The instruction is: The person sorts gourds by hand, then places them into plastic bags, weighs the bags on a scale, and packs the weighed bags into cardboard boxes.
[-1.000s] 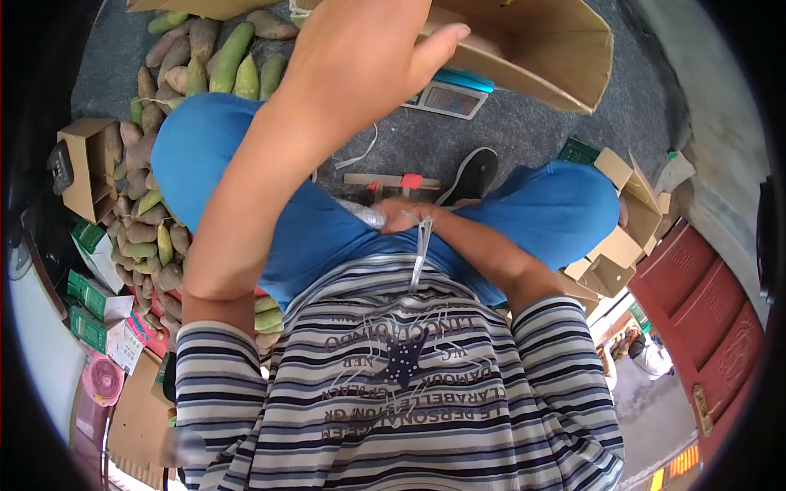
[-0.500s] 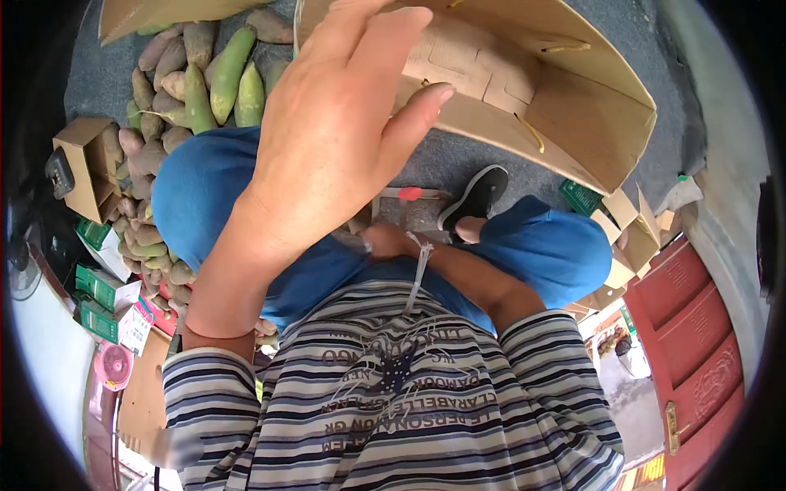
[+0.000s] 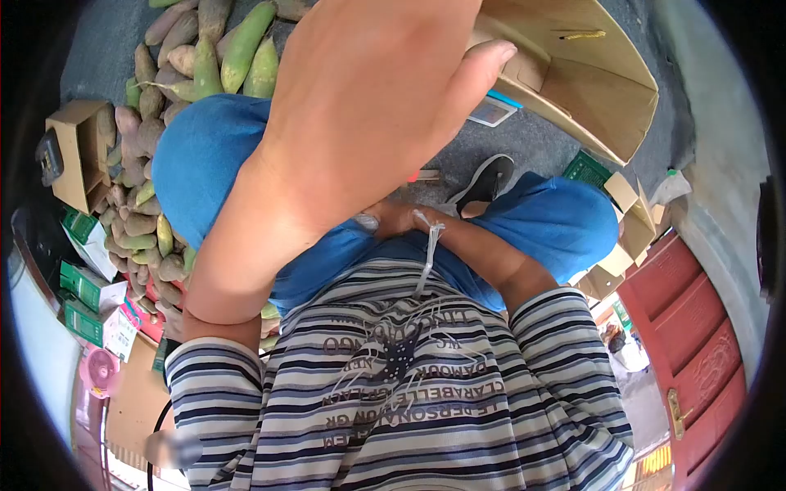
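Observation:
My left hand (image 3: pixel 368 114) is raised close to the camera, back of the hand towards me. Its thumb stands apart; the fingertips run out of the top of the view, and I see nothing held. Behind it is an open cardboard box (image 3: pixel 602 102) with a yellow cord in its wall. A flat blue-edged thing (image 3: pixel 494 109) shows below the thumb, beside the box. Low in my lap, between the blue trouser legs, my right hand (image 3: pixel 395 219) is closed, partly covered by the left. A small greyish thing (image 3: pixel 368 222) lies at its fingers, too hidden to name.
Sweet potatoes (image 3: pixel 178 41) and long green radishes (image 3: pixel 248 49) are heaped on the grey floor at left. A small cardboard box (image 3: pixel 78 155) stands beside them. Green-and-white cartons (image 3: pixel 82 282) and a pink fan (image 3: pixel 100 372) are further left. More open cartons (image 3: pixel 626 221) are at right.
My left hand has moved up and now looks larger, its fingertips out of view. The box sits higher in view, and the blue-edged thing has come into sight. My right hand stays in my lap.

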`<act>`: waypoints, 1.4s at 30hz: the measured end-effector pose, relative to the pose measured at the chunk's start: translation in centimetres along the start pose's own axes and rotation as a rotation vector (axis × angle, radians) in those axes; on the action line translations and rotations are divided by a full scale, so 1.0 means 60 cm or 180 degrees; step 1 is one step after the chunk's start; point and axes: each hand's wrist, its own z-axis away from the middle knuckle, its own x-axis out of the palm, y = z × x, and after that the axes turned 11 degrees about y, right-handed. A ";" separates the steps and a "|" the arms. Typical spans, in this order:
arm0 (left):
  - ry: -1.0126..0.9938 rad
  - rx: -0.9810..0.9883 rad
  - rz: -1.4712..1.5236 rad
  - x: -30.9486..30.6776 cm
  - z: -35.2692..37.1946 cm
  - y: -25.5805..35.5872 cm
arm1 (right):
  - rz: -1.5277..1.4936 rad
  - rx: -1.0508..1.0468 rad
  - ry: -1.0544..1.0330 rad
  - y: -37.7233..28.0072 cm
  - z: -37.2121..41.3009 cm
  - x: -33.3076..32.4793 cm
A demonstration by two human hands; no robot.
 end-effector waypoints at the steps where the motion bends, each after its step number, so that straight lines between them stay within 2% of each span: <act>1: 0.0037 -0.0016 -0.0023 -0.006 0.003 0.006 | -0.0115 0.0024 -0.0071 0.021 -0.004 0.004; 3: 0.0095 -0.0019 -0.0076 -0.014 0.011 0.017 | -0.0524 0.0402 -0.0262 0.041 -0.019 -0.017; 6: -0.0009 -0.0051 -0.0179 -0.019 0.020 0.032 | -0.0822 0.1649 0.0085 -0.041 -0.031 -0.085; 8: -0.0095 -0.0080 -0.0278 -0.018 0.020 0.039 | -0.0004 0.1850 -0.0136 -0.034 -0.062 -0.074; 11: -0.0252 -0.0171 -0.0455 -0.022 0.026 0.049 | 0.0623 0.1443 -0.0334 -0.032 -0.068 -0.045; 17: -0.0526 -0.0550 -0.0659 -0.021 0.030 0.076 | 0.0802 0.1035 -0.0352 -0.050 -0.054 -0.025; 19: -0.0652 -0.0879 -0.0674 -0.023 0.020 0.093 | 0.0832 0.0994 -0.0364 -0.048 -0.060 -0.021; 20: -0.0816 -0.1405 -0.0573 -0.028 0.012 0.109 | 0.0835 0.0987 -0.0372 -0.048 -0.065 -0.022; 24: -0.0850 -0.0863 -0.0813 -0.024 0.037 0.108 | 0.0876 0.0964 -0.0433 -0.054 -0.077 -0.016; 28: -0.0417 -0.0253 -0.0957 0.003 0.051 0.109 | 0.0955 0.0966 -0.0552 -0.057 -0.088 -0.014; 32: -0.0401 -0.0224 -0.0965 0.005 0.051 0.126 | 0.1040 0.0950 -0.0651 -0.063 -0.099 -0.018; 41: -0.0236 -0.0700 -0.0828 0.031 0.047 0.174 | 0.1215 0.0911 -0.0830 -0.065 -0.095 -0.022; 42: -0.0393 -0.0701 -0.0799 0.024 0.044 0.181 | 0.1248 0.0910 -0.0826 -0.066 -0.095 -0.026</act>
